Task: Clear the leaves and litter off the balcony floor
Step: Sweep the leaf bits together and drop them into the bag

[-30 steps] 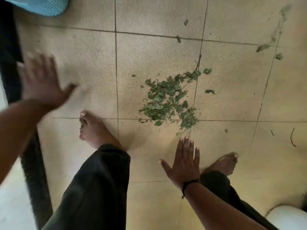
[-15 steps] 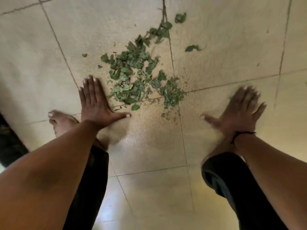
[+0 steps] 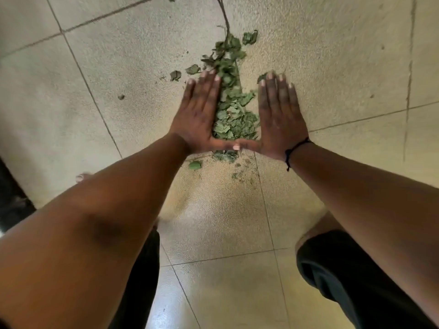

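Lying heaped on the tiled floor, the leaf pile now sits penned between both palms, where half a second ago the hands were spread well apart on either side of it; the scatter has been swept into a narrower ridge, so gathering looks nearly ready for a scoop. The left hand and right hand lie flat with straight fingers, gripping nothing, thumbs apparently touching at the near edge, though blur makes that uncertain. A few stray leaves remain outside.
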A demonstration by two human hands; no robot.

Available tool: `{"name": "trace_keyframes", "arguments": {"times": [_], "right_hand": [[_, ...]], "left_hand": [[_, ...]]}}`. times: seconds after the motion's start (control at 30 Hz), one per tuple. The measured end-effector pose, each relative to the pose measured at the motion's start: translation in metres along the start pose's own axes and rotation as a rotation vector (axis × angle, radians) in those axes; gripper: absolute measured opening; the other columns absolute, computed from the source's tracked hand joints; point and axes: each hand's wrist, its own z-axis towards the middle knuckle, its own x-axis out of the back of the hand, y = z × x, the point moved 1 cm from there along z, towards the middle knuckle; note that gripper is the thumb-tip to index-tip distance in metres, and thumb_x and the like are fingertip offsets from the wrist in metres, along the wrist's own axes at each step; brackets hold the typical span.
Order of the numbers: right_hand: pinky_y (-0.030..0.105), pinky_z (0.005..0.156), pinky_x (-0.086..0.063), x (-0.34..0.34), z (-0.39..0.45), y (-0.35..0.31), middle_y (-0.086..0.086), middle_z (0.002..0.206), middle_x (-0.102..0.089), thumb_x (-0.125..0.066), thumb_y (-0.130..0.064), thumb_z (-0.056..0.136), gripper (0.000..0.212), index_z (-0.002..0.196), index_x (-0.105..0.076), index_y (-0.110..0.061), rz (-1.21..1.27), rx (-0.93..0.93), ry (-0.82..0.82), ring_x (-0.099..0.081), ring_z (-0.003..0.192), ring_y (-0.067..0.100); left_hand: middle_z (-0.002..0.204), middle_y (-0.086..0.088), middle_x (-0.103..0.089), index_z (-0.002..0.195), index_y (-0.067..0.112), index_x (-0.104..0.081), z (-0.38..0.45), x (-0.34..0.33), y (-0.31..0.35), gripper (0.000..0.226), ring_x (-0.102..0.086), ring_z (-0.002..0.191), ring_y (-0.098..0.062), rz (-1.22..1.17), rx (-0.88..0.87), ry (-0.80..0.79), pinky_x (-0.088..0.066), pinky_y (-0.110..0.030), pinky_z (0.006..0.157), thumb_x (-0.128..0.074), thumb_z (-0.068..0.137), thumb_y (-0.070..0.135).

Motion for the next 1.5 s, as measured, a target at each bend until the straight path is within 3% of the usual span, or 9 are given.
{"name": "trace_keyframes", "arguments": {"times": [0.27,0.47,0.57,0.8,0.9,1.0,1.13,1.27,1.5], "right_hand": [[0.051,0.121,-0.001,-0.033,-0.125,-0.01,0.029,0.159,0.004,-0.024,-0.094,0.071,0.131,0.152,0.002,0.006,0.101,-0.16,-0.154,-0.001,0.148,0.042],[0.055,0.119,-0.005,-0.063,-0.103,-0.061,0.026,0.159,0.001,-0.027,-0.095,0.07,0.131,0.152,0.001,0.003,0.065,-0.3,0.022,-0.012,0.144,0.046],[0.051,0.119,-0.01,-0.044,-0.032,-0.077,0.036,0.149,-0.03,-0.032,-0.09,0.075,0.124,0.146,-0.023,0.011,0.059,-0.3,0.107,-0.025,0.14,0.048],[0.054,0.118,-0.009,0.005,0.004,-0.078,0.039,0.152,-0.016,-0.02,-0.087,0.081,0.121,0.146,-0.014,0.015,0.135,-0.304,0.181,-0.015,0.144,0.048],[0.048,0.121,0.005,0.003,-0.021,-0.125,0.027,0.159,-0.003,-0.03,-0.074,0.09,0.104,0.15,-0.001,0.005,0.096,-0.017,0.156,-0.005,0.147,0.04],[0.044,0.12,0.013,-0.02,-0.033,-0.186,0.009,0.158,-0.021,-0.056,-0.06,0.088,0.089,0.15,-0.023,-0.005,0.0,0.431,0.029,-0.019,0.143,0.036],[0.041,0.12,0.011,-0.044,-0.011,-0.233,0.003,0.161,-0.023,-0.031,-0.058,0.095,0.074,0.153,-0.023,-0.012,-0.171,0.703,-0.093,-0.016,0.149,0.025],[0.041,0.103,0.036,-0.035,0.03,-0.194,0.009,0.152,0.035,-0.005,-0.065,0.096,0.081,0.145,0.029,-0.01,-0.24,0.618,-0.179,0.037,0.135,0.028],[0.041,0.114,0.024,0.019,0.069,-0.097,0.017,0.157,0.016,-0.01,-0.073,0.093,0.095,0.15,0.011,-0.001,-0.244,0.164,-0.164,0.016,0.145,0.032]], "left_hand": [[0.163,-0.024,0.002,0.154,-0.001,0.002,-0.059,0.009,-0.04,0.124,0.003,0.151,-0.034,-0.131,0.175,0.101,0.013,-0.041,0.119,-0.019,0.074,0.092],[0.162,-0.018,0.021,0.153,0.004,0.016,-0.095,-0.015,-0.101,0.131,0.02,0.149,-0.031,-0.173,0.734,0.031,0.014,-0.051,0.119,-0.024,0.067,0.093],[0.16,-0.018,0.026,0.152,0.007,0.022,-0.095,-0.017,-0.107,0.141,0.025,0.147,-0.033,-0.222,0.731,-0.032,0.016,-0.051,0.116,-0.026,0.056,0.098],[0.157,-0.017,0.034,0.15,0.01,0.027,-0.104,0.006,-0.124,0.15,0.028,0.146,-0.034,-0.225,0.602,-0.233,0.013,-0.049,0.118,-0.028,0.044,0.101],[0.159,-0.013,0.028,0.154,0.015,0.02,-0.122,0.018,-0.142,0.139,0.023,0.148,-0.034,-0.225,0.44,-0.243,0.006,-0.048,0.12,-0.047,0.057,0.089],[0.158,-0.01,0.03,0.152,0.015,0.022,-0.126,0.016,-0.153,0.14,0.023,0.147,-0.035,-0.169,0.378,-0.299,0.003,-0.048,0.123,-0.083,0.067,0.054],[0.158,-0.009,0.029,0.153,0.012,0.02,-0.123,0.006,-0.149,0.139,0.022,0.148,-0.036,-0.092,0.398,-0.25,0.005,-0.041,0.121,-0.087,0.068,0.039],[0.147,0.001,0.036,0.148,0.015,0.026,-0.129,0.005,-0.157,0.143,0.021,0.148,-0.031,-0.077,0.395,-0.24,0.005,-0.036,0.12,-0.086,0.065,0.044],[0.159,-0.008,0.028,0.151,0.014,0.024,-0.126,0.012,-0.148,0.141,0.018,0.15,-0.032,-0.028,0.444,-0.272,0.0,-0.04,0.122,-0.086,0.067,0.041]]}}
